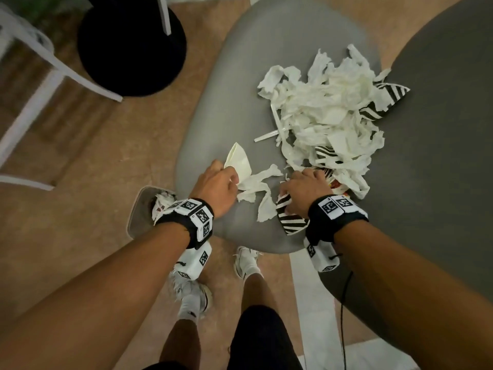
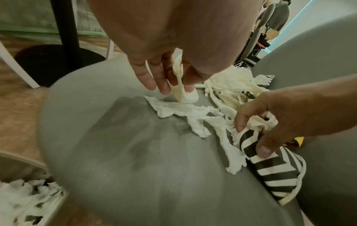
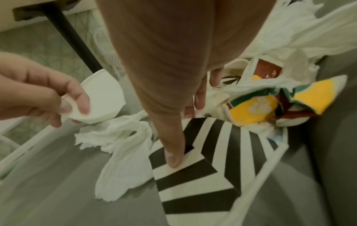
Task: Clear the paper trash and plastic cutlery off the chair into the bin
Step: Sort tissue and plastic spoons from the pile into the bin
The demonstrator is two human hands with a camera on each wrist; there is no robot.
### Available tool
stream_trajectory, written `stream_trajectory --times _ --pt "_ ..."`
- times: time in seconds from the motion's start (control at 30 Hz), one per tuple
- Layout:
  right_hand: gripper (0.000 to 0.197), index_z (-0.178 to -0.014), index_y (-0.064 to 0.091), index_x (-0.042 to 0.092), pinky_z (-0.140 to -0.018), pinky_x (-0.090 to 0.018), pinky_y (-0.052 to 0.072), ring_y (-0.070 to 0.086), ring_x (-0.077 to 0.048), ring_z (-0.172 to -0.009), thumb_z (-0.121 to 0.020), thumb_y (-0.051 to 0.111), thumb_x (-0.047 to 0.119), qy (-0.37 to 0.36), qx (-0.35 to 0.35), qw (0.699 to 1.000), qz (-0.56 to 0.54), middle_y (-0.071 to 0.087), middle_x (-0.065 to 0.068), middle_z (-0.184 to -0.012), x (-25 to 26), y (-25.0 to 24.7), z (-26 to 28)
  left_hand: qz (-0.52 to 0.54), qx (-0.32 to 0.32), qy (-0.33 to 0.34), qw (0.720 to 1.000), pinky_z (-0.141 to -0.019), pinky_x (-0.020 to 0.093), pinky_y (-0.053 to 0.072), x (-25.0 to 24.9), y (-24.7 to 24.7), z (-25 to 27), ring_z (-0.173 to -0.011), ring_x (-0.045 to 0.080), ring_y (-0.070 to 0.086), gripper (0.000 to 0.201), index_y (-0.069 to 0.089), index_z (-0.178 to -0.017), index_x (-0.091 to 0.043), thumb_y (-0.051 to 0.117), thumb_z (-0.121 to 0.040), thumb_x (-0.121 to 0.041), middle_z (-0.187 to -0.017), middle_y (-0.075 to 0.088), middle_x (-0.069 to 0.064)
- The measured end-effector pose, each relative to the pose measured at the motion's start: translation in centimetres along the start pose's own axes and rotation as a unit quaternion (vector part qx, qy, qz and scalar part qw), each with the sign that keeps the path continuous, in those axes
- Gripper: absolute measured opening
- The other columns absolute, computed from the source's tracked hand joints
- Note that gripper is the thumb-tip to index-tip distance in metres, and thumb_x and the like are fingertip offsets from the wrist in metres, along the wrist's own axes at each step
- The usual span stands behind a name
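1. Down at 8 o'clock on the floor, touching the seat edge: bin (image 1: 138, 209), already partly filled with white paper scraps, so some clearing looks done.
2. Just right of it, at 7 o'clock on the chair (image 1: 213, 102): left hand (image 1: 214, 186), fingers and thumb pinched on a folded white paper plate (image 1: 238, 162), held on edge with its lower rim touching the seat. Grip narrow, nothing else in it.
3. Between the two hands, at 6 o'clock on the seat: loose torn napkin strip (image 1: 257, 188), flat on the cushion, held by neither hand.
4. At 5 o'clock on the seat: right hand (image 1: 302, 190), fingers curled into the near edge of the heap, thumb pressing a striped paper plate (image 1: 290, 218) that overhangs the front edge. Looks like a closed grip on that plate; whether other scraps are caught in it too, cannot tell.
5. Just beyond that hand: coloured paper pieces (image 3: 253, 110), yellow, green and brown, tucked under white napkin.
6. From the centre out to 2 o'clock: main heap of torn paper (image 1: 328, 113), with white plastic cutlery (image 1: 266, 136) poking out at its 9 o'clock side and more striped plate at its far right.
7. Judged overall: early to middle. Most of the heap and all visible cutlery left on the chair; several more handfuls likely needed.
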State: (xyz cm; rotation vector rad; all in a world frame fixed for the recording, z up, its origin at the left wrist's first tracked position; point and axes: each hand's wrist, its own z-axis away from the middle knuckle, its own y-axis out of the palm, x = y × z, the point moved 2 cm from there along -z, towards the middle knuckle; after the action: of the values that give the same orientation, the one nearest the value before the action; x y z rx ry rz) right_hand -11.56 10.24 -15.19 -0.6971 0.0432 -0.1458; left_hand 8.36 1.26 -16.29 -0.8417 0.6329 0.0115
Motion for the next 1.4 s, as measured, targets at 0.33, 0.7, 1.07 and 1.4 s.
stream_trajectory --times 0.33,0.7,1.07,1.4 --pt "0.024 -0.106 0.069 0.031 -0.093 -0.04 0.038 0.062 -0.025 -0.104 -0.089 0.056 0.021 0.005 -0.132 0.99 -0.041 0.066 0.0 -0.116 5.8 -5.1 -0.5 0.084 -0.063 0.042 0.994 -0.08 0.032 0.047 2.8 -2.4 3.1 -0.083 0.021 0.055 0.025 0.064 -0.108 -0.02 0.048 -0.094 -0.007 -0.102 0.047 0.001" --pt "0.025 -0.103 0.056 0.009 -0.069 -0.039 0.048 0.063 -0.039 -0.086 -0.091 0.051 0.03 -0.042 -0.242 0.959 -0.144 0.066 -0.015 -0.094 14.9 -8.7 -0.7 0.179 -0.168 -0.049 0.968 -0.071 0.029 0.042 10.8 -5.1 6.8 -0.083 0.021 0.056 0.023 0.055 -0.105 -0.025 0.046 -0.092 -0.008 -0.117 0.054 0.001" --pt "0.023 -0.098 0.057 0.017 -0.076 -0.044 0.056 0.066 -0.031 -0.084 -0.09 0.053 0.038 -0.07 -0.165 0.916 -0.359 0.071 -0.009 -0.089 27.6 -6.0 -3.0 0.241 -0.187 -0.279 0.911 -0.081 0.038 0.052 21.6 -4.3 11.0 -0.1 0.034 0.064 0.037 0.048 -0.122 -0.015 0.056 -0.086 -0.013 -0.113 0.067 0.011" --pt "0.013 -0.098 0.058 0.017 -0.082 -0.036 0.053 0.067 -0.027 -0.093 -0.094 0.06 0.029 -0.044 -0.107 0.928 -0.353 0.073 -0.009 -0.096 31.2 0.6 -6.4 0.251 -0.067 -0.3 0.918 -0.091 0.031 0.047 26.6 0.5 12.8 -0.112 0.03 0.061 0.034 0.06 -0.125 -0.013 0.053 -0.093 -0.02 -0.124 0.065 0.01"
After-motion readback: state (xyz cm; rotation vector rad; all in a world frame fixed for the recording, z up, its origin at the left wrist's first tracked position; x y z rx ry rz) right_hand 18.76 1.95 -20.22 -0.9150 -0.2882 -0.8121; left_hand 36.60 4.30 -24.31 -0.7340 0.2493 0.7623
